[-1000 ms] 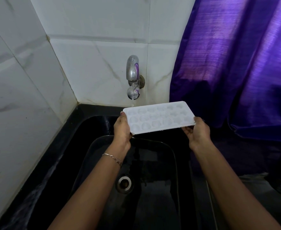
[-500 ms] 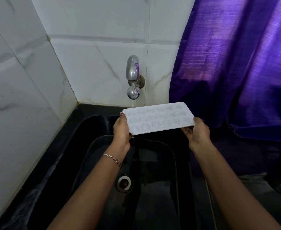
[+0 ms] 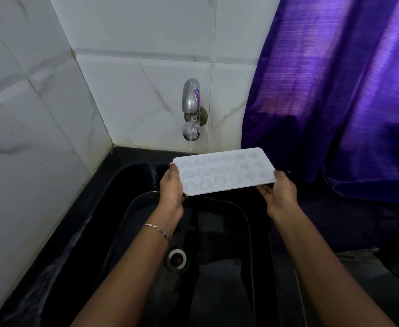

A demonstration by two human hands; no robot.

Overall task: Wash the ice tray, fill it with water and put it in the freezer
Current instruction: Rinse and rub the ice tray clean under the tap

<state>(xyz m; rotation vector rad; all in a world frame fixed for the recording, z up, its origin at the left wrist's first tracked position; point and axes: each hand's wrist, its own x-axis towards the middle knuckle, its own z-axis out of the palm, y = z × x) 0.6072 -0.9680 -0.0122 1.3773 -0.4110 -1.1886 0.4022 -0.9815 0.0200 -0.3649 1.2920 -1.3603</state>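
Head view, ice tray [image 3: 226,172] over sink [image 3: 229,279], tap [image 3: 191,97], purple curtain [image 3: 335,90]

One ice tray [image 3: 226,171], two hands [image 3: 171,187] [image 3: 279,192], one tap [image 3: 191,97], one sink [image 3: 127,208], one bracelet [image 3: 158,231], one curtain [image 3: 335,90].

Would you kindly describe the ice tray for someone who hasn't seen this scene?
Start at the black sink under the white-tiled wall. Over its far end, below the steel tap, the left hand and right hand hold a flat rectangle by its short ends: the ice tray. It alone is white against the black, dimpled with rows of hollows.
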